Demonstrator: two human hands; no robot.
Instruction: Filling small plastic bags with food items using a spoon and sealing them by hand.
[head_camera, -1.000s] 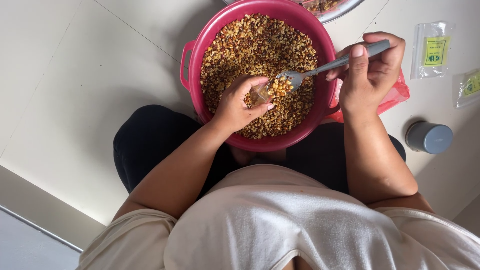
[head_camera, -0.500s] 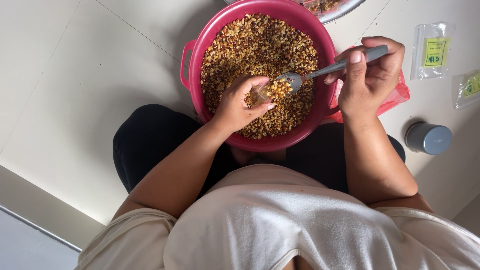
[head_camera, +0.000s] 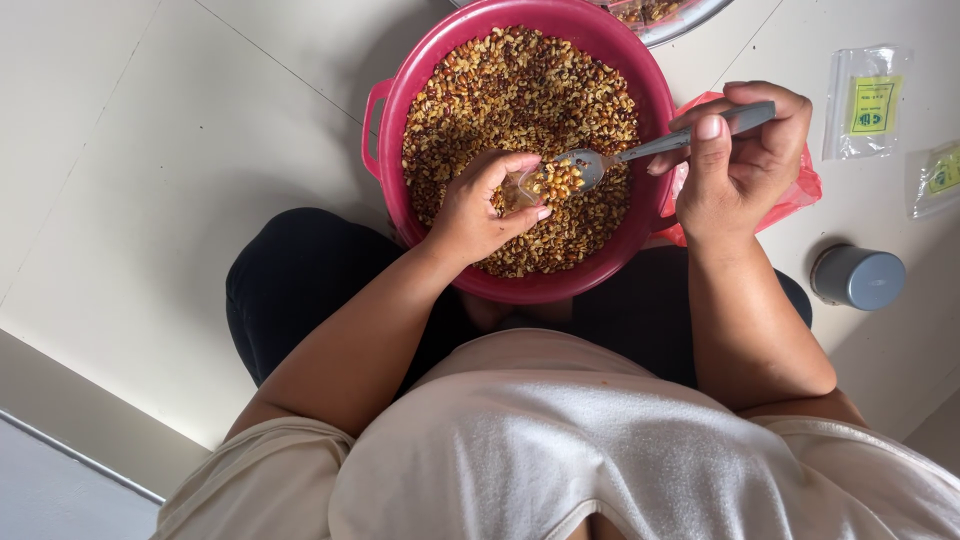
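Note:
A round pink basin (head_camera: 392, 110) full of brown and tan kernels (head_camera: 500, 90) sits on the floor between my knees. My left hand (head_camera: 478, 212) rests over the kernels and holds a small clear bag (head_camera: 522, 187) partly filled with them. My right hand (head_camera: 742, 160) grips the handle of a grey metal spoon (head_camera: 640, 150), whose bowl points into the bag's mouth.
A red plastic bag (head_camera: 800, 195) lies under my right hand beside the basin. A grey round lid or jar (head_camera: 858, 277) stands on the tiles at the right. Two clear packets with yellow-green labels (head_camera: 868, 102) lie at the far right. A metal tray edge (head_camera: 680, 22) shows at top.
The spoon has shifted slightly left toward the clear bag, and my right hand has followed it. My left hand stays in place.

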